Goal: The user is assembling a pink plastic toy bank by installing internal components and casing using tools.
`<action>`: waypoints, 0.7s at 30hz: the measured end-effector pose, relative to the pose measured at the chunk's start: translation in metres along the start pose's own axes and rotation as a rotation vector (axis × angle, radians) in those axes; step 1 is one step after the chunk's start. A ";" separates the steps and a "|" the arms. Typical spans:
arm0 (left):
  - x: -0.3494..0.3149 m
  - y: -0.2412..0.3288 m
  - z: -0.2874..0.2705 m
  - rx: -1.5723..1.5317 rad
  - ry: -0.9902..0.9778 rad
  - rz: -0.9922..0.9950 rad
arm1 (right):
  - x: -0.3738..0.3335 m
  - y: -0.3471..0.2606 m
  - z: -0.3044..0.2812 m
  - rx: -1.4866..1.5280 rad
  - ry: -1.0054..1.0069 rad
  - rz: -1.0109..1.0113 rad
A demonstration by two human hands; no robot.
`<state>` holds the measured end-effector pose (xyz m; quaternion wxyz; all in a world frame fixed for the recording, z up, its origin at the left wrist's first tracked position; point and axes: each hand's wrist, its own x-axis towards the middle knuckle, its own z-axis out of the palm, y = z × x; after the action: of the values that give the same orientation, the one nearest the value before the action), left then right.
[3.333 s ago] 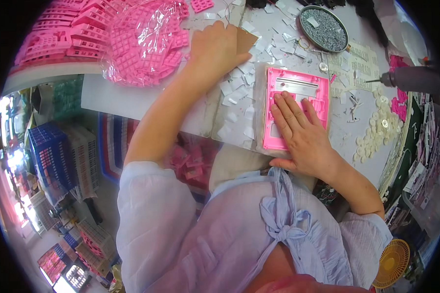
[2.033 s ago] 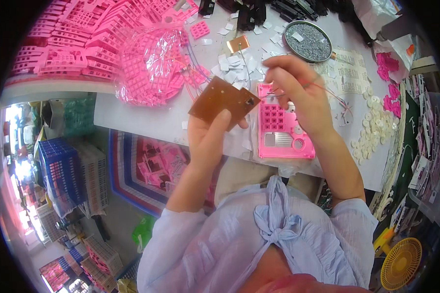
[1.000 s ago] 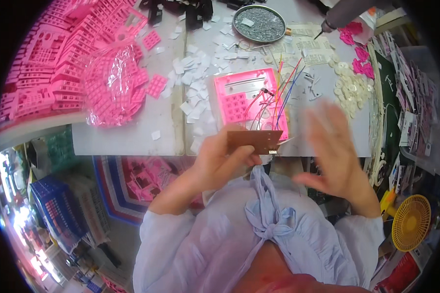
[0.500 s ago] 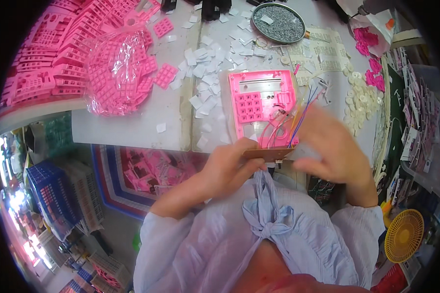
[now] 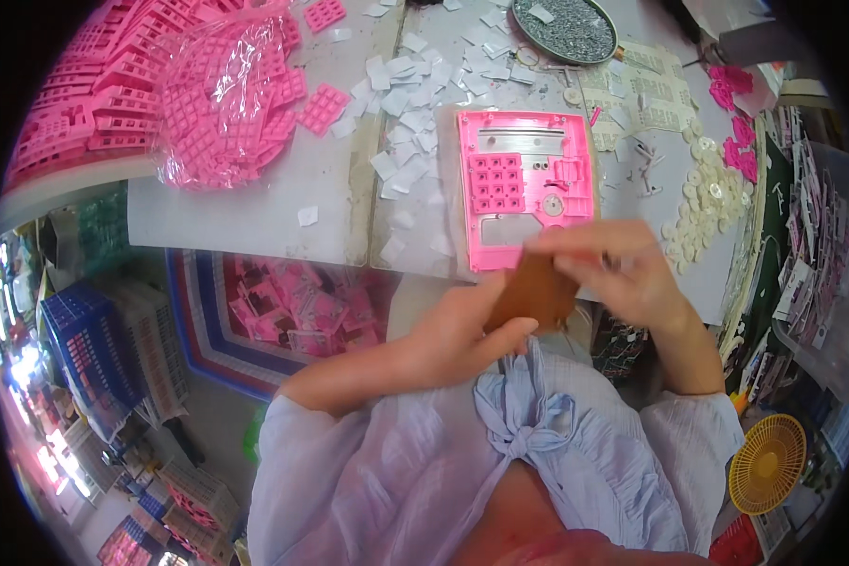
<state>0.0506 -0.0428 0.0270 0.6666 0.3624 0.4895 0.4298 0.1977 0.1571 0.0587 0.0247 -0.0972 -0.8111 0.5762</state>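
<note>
In front of my body I hold a brown circuit board (image 5: 530, 291), tilted, its plain side facing me. My left hand (image 5: 467, 328) is closed on its left and lower edge, thumb across the face. My right hand (image 5: 623, 269) is closed at the board's upper right edge, fingertips on it; whether a wire is also pinched there is hidden. Just beyond lies an open pink plastic housing (image 5: 583, 193) on the table, with a pink keypad grid (image 5: 496, 184) and a small round part (image 5: 553, 204) inside.
White paper squares (image 5: 410, 137) are scattered left of the housing. A bag of pink keypads (image 5: 222, 104) and stacked pink housings (image 5: 85, 113) fill the far left. A round tin of small metal screws (image 5: 566, 28) stands at the back, with white discs (image 5: 707, 193) at the right.
The board has been tipped up, and the coloured wires have gone out of sight. My right hand has moved in from the right to the board's edge. The pink housing now shows fully uncovered inside.
</note>
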 end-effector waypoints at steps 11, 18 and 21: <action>-0.037 -0.014 -0.008 0.117 0.317 0.207 | 0.083 0.046 -0.018 -0.005 0.083 -0.028; -0.036 -0.007 -0.029 0.526 0.393 0.210 | 0.105 0.048 -0.015 -0.308 -0.010 -0.051; -0.034 -0.009 -0.034 0.549 0.446 0.216 | 0.104 0.052 -0.009 -0.425 -0.019 -0.184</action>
<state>0.0148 -0.0755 0.0221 0.3724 0.4745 0.6788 0.4189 0.1039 0.2014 0.0054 0.0485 -0.0202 -0.9199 0.3887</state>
